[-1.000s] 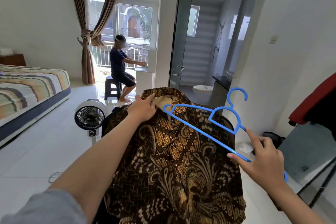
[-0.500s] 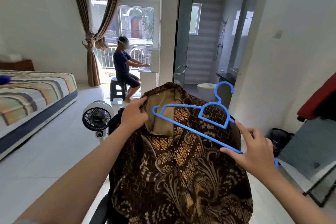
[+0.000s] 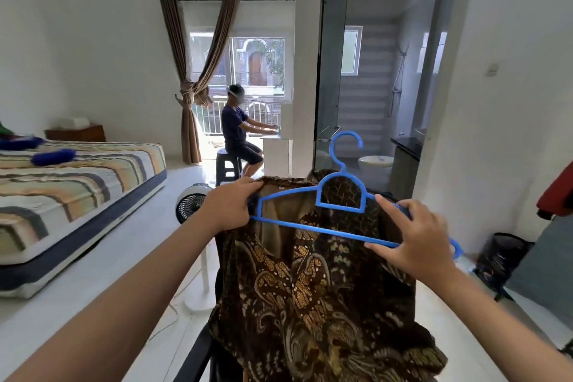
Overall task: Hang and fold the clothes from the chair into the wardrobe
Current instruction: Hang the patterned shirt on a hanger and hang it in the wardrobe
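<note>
The left hand (image 3: pixel 231 208) is pinching the brown shirt (image 3: pixel 313 288) collar over the chair. The right hand (image 3: pixel 415 239) is gripping the blue hanger (image 3: pixel 310 226) w/ fingers. Hanger's tip could miss the sleeve, so shirt may slip off.

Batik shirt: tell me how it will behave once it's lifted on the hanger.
The batik shirt probably hangs limp: it already drapes in soft folds below the left hand. It looks thin, so likely light. It may slide off the smooth blue hanger, held by the right hand.
</note>
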A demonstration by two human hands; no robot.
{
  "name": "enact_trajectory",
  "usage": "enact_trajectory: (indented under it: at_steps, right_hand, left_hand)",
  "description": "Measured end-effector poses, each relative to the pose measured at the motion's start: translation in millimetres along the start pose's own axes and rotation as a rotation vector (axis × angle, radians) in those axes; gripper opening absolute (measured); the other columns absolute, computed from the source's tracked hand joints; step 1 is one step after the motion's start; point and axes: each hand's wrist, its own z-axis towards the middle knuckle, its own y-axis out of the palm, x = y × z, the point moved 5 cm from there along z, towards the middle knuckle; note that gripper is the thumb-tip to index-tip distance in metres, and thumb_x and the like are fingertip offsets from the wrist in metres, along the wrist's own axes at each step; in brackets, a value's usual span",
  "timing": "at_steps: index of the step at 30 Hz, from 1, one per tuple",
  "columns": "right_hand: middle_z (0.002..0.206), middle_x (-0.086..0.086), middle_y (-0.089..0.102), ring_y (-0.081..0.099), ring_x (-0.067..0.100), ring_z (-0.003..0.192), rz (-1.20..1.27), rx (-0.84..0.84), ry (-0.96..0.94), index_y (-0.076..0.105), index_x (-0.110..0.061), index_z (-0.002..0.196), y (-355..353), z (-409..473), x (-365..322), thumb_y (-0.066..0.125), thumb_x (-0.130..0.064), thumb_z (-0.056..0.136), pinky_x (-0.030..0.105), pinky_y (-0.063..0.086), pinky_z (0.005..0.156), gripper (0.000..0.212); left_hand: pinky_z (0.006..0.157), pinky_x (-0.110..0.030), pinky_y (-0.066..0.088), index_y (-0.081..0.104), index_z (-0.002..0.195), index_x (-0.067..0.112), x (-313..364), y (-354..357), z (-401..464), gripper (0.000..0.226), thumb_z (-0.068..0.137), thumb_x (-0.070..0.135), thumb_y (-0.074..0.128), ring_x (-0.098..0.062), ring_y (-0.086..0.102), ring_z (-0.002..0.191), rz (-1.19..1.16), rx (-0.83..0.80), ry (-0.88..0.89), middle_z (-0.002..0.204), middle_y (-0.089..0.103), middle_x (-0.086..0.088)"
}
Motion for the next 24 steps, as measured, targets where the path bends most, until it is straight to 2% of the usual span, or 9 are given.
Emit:
enact_trajectory:
  at_steps: [5, 8, 10, 16, 21, 23, 24]
  right_hand:
    - [0.092, 0.005, 0.056, 0.056, 0.021, 0.075, -0.003, 0.079, -0.045, 0.061, -0.020, 0.128, -30.6, -4.8, -12.9, 0.060, -0.068, 0.061, 0.030, 0.039, 0.063, 0.083]
    - [0.091, 0.005, 0.057, 0.056, 0.021, 0.074, 0.015, 0.093, -0.066, 0.061, -0.019, 0.128, -42.2, -9.8, -23.4, 0.078, -0.063, 0.054, 0.027, 0.033, 0.064, 0.088]
    - [0.091, 0.004, 0.057, 0.056, 0.021, 0.075, 0.036, 0.089, -0.066, 0.061, -0.020, 0.129, -47.4, -13.1, -31.7, 0.084, -0.061, 0.050, 0.026, 0.033, 0.064, 0.092]
    - [0.093, 0.004, 0.057, 0.052, 0.016, 0.076, 0.128, 0.118, 0.016, 0.055, -0.019, 0.134, -56.0, -23.7, -57.1, 0.078, -0.062, 0.059, 0.025, 0.032, 0.062, 0.089]
    - [0.092, 0.004, 0.055, 0.052, 0.016, 0.075, 0.157, 0.197, 0.072, 0.055, -0.018, 0.134, -70.0, -28.3, -70.2, 0.075, -0.059, 0.060, 0.026, 0.036, 0.058, 0.087]
    - [0.091, 0.003, 0.055, 0.053, 0.017, 0.075, 0.161, 0.215, 0.088, 0.057, -0.018, 0.133, -73.2, -28.0, -71.6, 0.076, -0.058, 0.060, 0.026, 0.035, 0.059, 0.085]
    - [0.091, 0.003, 0.055, 0.054, 0.017, 0.074, 0.158, 0.222, 0.095, 0.057, -0.018, 0.132, -74.7, -27.7, -71.5, 0.077, -0.057, 0.060, 0.025, 0.035, 0.059, 0.084]
  left_hand:
    - [0.102, -0.029, 0.038, 0.044, 0.139, 0.020, 43.2, -27.4, -21.0, 0.055, 0.086, 0.005, 0.047, -0.019, 0.048, 0.122, -0.200, 0.035, 0.107, 0.135, 0.051, 0.000]
    - [0.100, -0.025, 0.034, 0.046, 0.138, 0.019, 73.1, -45.9, -33.2, 0.055, 0.085, 0.004, 0.047, -0.017, 0.047, 0.122, -0.229, 0.068, 0.139, 0.132, 0.052, 0.002]
    - [0.101, -0.024, 0.032, 0.046, 0.137, 0.017, 93.0, -57.0, -39.5, 0.053, 0.085, 0.006, 0.046, -0.017, 0.047, 0.124, -0.254, 0.086, 0.163, 0.134, 0.052, 0.001]
    - [0.104, -0.022, 0.026, 0.041, 0.139, 0.018, 138.8, -85.7, -49.4, 0.052, 0.089, 0.005, 0.049, -0.017, 0.042, 0.129, -0.341, 0.119, 0.170, 0.139, 0.047, 0.000]
    - [0.104, -0.021, 0.025, 0.035, 0.144, 0.018, 153.0, -102.1, -55.5, 0.055, 0.092, 0.010, 0.050, -0.016, 0.038, 0.132, -0.384, 0.100, 0.132, 0.145, 0.041, 0.001]
    - [0.101, -0.020, 0.028, 0.030, 0.146, 0.021, 157.0, -102.3, -58.3, 0.057, 0.093, 0.014, 0.050, -0.017, 0.043, 0.126, -0.366, 0.045, 0.126, 0.146, 0.038, 0.003]
    - [0.098, -0.020, 0.032, 0.029, 0.147, 0.022, 157.9, -101.4, -59.2, 0.058, 0.093, 0.014, 0.049, -0.016, 0.049, 0.118, -0.365, 0.008, 0.124, 0.146, 0.039, 0.003]
